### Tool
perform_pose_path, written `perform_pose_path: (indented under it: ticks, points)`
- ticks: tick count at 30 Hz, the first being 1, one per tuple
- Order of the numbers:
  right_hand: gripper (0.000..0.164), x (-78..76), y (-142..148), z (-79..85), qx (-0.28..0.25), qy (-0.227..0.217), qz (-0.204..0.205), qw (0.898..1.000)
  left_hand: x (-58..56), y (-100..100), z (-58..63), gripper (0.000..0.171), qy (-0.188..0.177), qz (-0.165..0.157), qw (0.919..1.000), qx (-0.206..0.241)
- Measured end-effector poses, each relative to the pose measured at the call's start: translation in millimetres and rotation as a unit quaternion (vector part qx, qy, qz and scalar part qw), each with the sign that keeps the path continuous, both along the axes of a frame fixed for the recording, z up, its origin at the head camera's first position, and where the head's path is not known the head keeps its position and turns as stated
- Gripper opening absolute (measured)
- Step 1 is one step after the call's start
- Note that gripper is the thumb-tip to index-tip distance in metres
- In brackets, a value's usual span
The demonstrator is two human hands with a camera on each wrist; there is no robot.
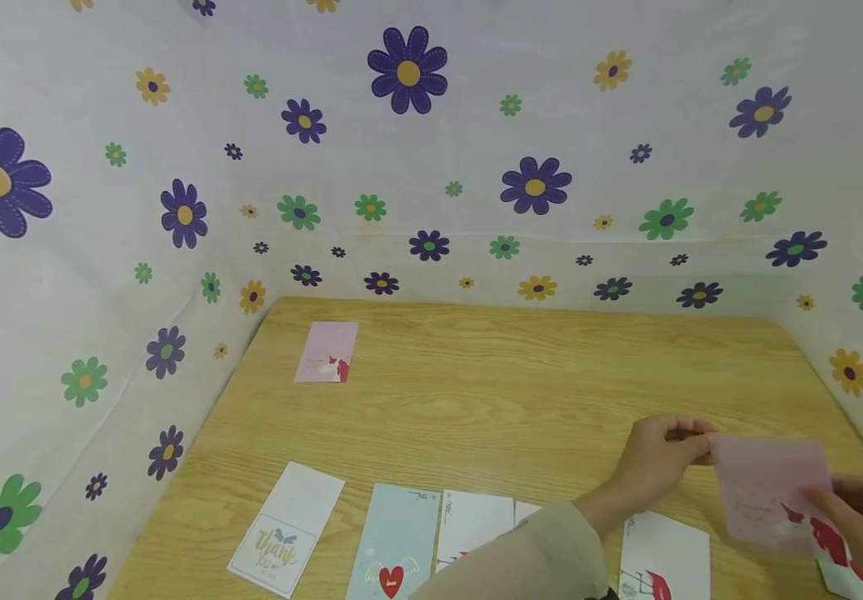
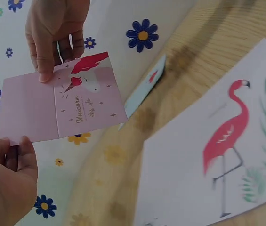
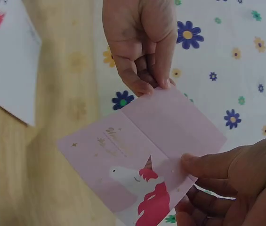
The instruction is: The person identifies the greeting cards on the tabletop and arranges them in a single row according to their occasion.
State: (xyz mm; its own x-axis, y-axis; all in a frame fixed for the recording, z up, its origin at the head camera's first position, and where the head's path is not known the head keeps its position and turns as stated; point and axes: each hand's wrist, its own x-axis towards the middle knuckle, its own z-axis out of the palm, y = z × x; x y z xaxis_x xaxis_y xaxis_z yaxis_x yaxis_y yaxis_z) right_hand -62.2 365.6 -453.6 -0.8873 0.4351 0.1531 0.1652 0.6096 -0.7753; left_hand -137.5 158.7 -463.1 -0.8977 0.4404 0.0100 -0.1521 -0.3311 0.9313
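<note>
Both hands hold a pink unicorn card (image 1: pixel 769 492) above the right side of the table. Its surface shows a crease across the middle, a white unicorn with a red mane and gold lettering. The left hand (image 1: pixel 649 458) pinches one corner between thumb and fingers. On the opposite edge, the right hand (image 3: pixel 238 183) grips the card near the crease, thumb on the printed face and fingers behind. Below the hands lies a white flamingo card (image 2: pixel 227 146). A pale blue card (image 2: pixel 147 89) is partly hidden beneath the right hand.
Along the wooden table's (image 1: pixel 439 400) front lie a white "Thank you" card (image 1: pixel 277 533), a light blue heart card (image 1: pixel 394 533) and white cards (image 1: pixel 476 521) partly covered by the left sleeve. Another pink unicorn card (image 1: pixel 326 352) lies at the back left. Flowered cloth (image 1: pixel 461 150) surrounds the table.
</note>
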Motion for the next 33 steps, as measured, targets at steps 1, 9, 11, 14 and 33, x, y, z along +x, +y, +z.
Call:
perform_pose_path:
  ticks: [1,9,11,14,33]
  points:
    - [0.017,-2.6,8.5,-8.1,0.000,0.024,0.006,1.000,-1.1,-0.8,2.6,0.012,-0.002,0.005,0.9999,0.012]
    - [0.014,-4.8,-22.3,27.6,0.020,0.078,0.013,0.997,-5.2,-6.9,19.1,0.010,0.027,0.074,0.9947,-0.066]
    - [0.034,-6.3,-20.5,25.2,-0.009,0.097,0.028,0.995,-6.8,-9.9,21.0,0.008,0.032,0.088,0.9924,-0.080]
    - [0.056,-5.8,-28.3,34.0,-0.045,0.087,0.036,0.995,-10.7,-15.5,22.9,0.009,0.030,0.097,0.9933,-0.056]
    - [0.059,-30.0,-81.4,68.8,0.011,-0.105,-0.036,0.994,-23.3,-64.2,31.5,0.014,0.015,0.043,0.9937,-0.102]
